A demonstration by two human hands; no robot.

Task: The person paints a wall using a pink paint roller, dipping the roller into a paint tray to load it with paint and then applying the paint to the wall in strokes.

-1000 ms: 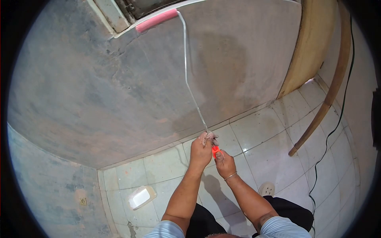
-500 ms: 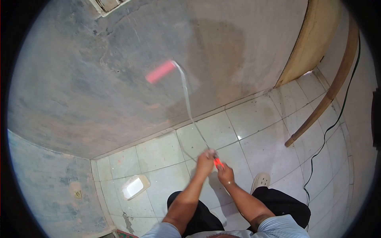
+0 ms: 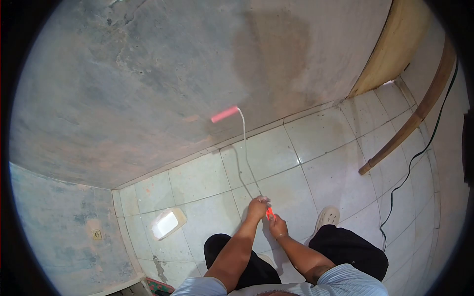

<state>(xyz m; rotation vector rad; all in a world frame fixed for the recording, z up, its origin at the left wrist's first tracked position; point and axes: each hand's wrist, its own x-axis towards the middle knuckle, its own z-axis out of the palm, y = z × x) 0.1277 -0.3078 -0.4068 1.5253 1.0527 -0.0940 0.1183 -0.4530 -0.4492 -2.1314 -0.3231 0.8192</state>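
A paint roller with a pink sleeve (image 3: pixel 225 114) is against or very near the lower part of the grey wall (image 3: pixel 163 98). Its thin bent metal rod runs down to an orange handle (image 3: pixel 270 213). My left hand (image 3: pixel 257 208) is wrapped round the upper end of the handle, where the rod joins it. Just below and to the right, my right hand (image 3: pixel 278 227) grips the lower end of the handle. Whether the sleeve touches the wall is hard to tell.
On the tiled floor (image 3: pixel 197 187) at left stands a white container (image 3: pixel 167 223). A curved wooden pole (image 3: pixel 410 128) leans at the right, beside a dark cable (image 3: pixel 411 163). A socket (image 3: pixel 97 234) is on the left wall. My shoe (image 3: pixel 328 217) is near my right hand.
The roller's pink sleeve has moved down the wall and to the right, closer to the floor. Both my hands have dropped slightly, still on the handle. The camera view has shifted a little.
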